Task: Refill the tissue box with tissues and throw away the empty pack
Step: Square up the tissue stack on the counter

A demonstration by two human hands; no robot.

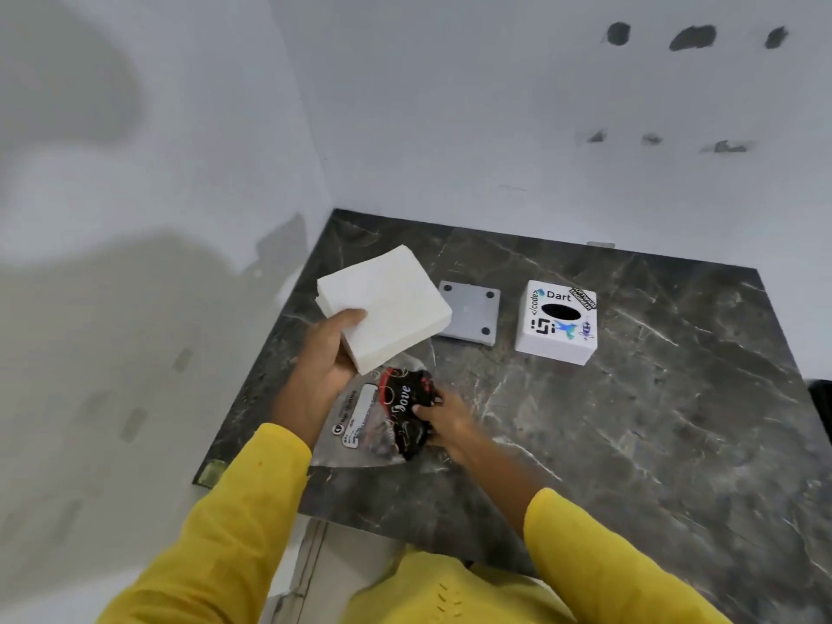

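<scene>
Our left hand holds the freed tissue stack, our right hand grips the empty pack near the countertop's left edge, while the tissue box and its base plate wait unfilled near the back edge.

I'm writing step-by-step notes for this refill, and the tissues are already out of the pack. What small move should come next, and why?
Probably let the right hand release the empty pack onto the counter and reach for the tissue box. The left hand already holds the tissue stack clear, and the box stands apart from its grey base plate, so it needs turning over for loading.
</scene>
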